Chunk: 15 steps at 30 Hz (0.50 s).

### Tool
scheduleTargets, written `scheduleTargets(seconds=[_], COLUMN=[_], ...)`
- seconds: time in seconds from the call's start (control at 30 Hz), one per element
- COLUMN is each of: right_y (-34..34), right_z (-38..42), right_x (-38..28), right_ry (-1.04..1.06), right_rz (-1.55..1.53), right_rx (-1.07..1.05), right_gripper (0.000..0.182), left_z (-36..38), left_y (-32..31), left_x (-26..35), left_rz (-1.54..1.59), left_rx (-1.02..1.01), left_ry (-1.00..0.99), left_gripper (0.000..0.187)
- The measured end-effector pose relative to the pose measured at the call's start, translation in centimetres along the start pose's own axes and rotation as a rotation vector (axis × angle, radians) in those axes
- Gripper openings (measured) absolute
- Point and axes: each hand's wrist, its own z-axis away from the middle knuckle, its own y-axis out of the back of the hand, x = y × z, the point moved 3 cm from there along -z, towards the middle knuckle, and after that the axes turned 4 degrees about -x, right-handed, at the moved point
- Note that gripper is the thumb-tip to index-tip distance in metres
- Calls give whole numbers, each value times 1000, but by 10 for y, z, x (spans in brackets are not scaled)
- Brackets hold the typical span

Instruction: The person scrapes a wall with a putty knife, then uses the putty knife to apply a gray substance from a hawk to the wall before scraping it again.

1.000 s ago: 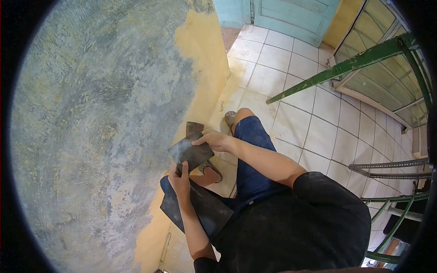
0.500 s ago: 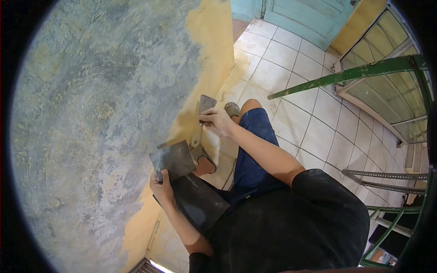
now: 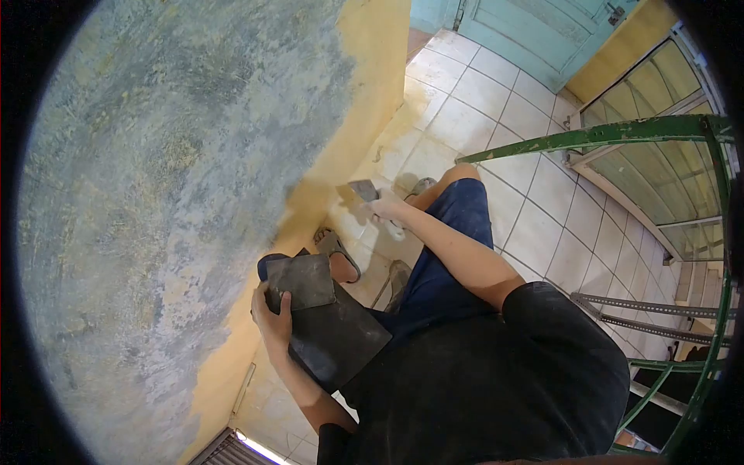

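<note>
My left hand [image 3: 273,319] grips a dark grey square plate [image 3: 301,280] by its lower left corner, thumb on the front and the other fingers partly behind it. Below the plate, a larger dark flat sheet [image 3: 341,345] lies across my left thigh. In my right hand [image 3: 382,208], closed round the handle, is a putty knife [image 3: 363,190]; its blade points toward the wall but stands apart from it. To the left rises a wall [image 3: 186,194] with mottled grey-blue coating over yellow paint.
White floor tiles [image 3: 457,128] run along the wall's base. A green metal rail [image 3: 589,138] curves in from the right, before glass-slatted panels [image 3: 659,170]. A turquoise door [image 3: 519,35] stands at the back. My sandalled foot [image 3: 341,256] is close to the wall.
My right hand has moved right and slightly down, and the putty knife has turned so its blade points left. The square plate has come down and tilted, closer to the sheet on my thigh.
</note>
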Motion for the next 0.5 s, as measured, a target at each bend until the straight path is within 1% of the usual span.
scheduleTargets(seconds=[0.03, 0.07, 0.1, 0.17, 0.2, 0.23, 0.27, 0.3, 0.33, 0.37, 0.4, 0.47, 0.5], right_y=[3, 4, 2, -2, -4, -11, -16, -15, -19, -26, -32, -38, -36], right_z=[2, 5, 12, 25, 28, 31, 32, 23, 9, 7, 22, 65, 67], right_x=[8, 14, 13, 13, 18, 27, 43, 77, 118, 137, 122, 97, 102], right_ry=[-41, -82, -88, -128, -132, -84, -38, -47, 180, 413, 413, -377, -377], right_rz=[163, 324, 322, 739, 742, 851, 959, 962, 1006, 1039, 1041, 919, 918], right_rx=[-84, -166, -157, -167, -151, -200, -250, -234, -386, -536, -517, -728, -715], right_gripper=[28, 32, 32, 43, 43, 44, 45, 45, 43, 57, 57, 74, 74], left_z=[-2, -5, -8, -14, -18, -25, -32, -37, -43, -50, -56, -64, -68], left_y=[3, 5, 8, 11, 11, 13, 12, 12, 13, 12, 13, 15, 12], left_x=[8, 16, 24, 33, 37, 41, 45, 48, 51, 55, 59, 73, 80], left_rz=[2, -25, -51, -80, -112, -100, -119, -139, -131, -103, -77, -87, -99], left_rx=[-6, -24, -44, -97, -140, -147, -229, -313, -320, -398, -476, -508, -538], left_ry=[2, -18, -41, -47, -48, -59, -90, -121, -133, -135, -141, -179, -196], left_gripper=[45, 50, 55, 57, 60, 60, 60, 60, 60, 59, 59, 60, 61])
